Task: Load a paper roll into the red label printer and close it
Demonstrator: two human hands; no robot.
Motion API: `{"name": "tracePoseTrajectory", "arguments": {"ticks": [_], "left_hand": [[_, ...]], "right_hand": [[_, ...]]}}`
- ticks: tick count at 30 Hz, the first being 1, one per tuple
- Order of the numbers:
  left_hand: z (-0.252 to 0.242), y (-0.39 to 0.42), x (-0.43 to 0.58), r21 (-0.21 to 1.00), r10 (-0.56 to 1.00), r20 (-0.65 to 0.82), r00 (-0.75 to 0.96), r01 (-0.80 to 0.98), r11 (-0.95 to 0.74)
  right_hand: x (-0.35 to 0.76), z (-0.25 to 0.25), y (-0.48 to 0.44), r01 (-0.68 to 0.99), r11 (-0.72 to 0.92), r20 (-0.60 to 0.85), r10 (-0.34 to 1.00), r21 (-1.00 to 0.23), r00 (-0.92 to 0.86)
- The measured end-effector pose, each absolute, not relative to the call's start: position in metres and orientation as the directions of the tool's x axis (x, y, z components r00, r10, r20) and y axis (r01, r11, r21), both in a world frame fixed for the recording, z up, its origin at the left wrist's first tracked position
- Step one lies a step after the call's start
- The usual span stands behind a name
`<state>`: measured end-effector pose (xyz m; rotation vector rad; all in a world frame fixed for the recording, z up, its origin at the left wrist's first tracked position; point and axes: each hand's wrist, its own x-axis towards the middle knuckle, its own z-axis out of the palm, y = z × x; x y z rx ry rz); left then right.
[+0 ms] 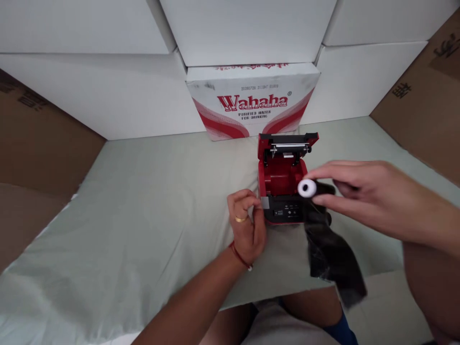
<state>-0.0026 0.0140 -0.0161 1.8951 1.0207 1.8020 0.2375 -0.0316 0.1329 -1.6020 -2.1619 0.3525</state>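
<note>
A small red and black printer stands on the table with its lid raised; the red compartment inside shows no roll. My left hand, with a gold ring and a red wrist cord, is closed, its curled fingers against the printer's left front corner beside a grey patch. Between thumb and fingers, my right hand grips a roll of black strip just right of the open compartment. The roll's white end with a dark hole faces left. A loose length of black strip hangs down past the table's front edge.
Behind the printer stands a white and red water carton against stacked white boxes. Brown cardboard boxes rise at the left, with another cardboard box at the right. A pale green cloth covers the table.
</note>
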Motion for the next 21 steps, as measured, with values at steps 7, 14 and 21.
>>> {"name": "tracePoseTrajectory", "arguments": {"ticks": [7, 14, 21], "left_hand": [[-0.006, 0.001, -0.004, 0.336, 0.385, 0.917, 0.108, 0.312, -0.889], [0.001, -0.009, 0.003, 0.184, 0.267, 0.920, 0.288, 0.285, -0.941], [0.002, -0.008, 0.004, 0.185, 0.293, 0.885, 0.362, 0.304, -0.935]], "right_hand": [[0.171, 0.109, 0.023, 0.993, 0.107, -0.073, 0.991, -0.046, -0.110], [0.153, 0.107, 0.040, 0.991, 0.107, -0.211, 0.974, 0.085, -0.087], [0.155, 0.097, 0.058, 0.989, 0.143, -0.251, 0.959, 0.031, -0.131]]}}
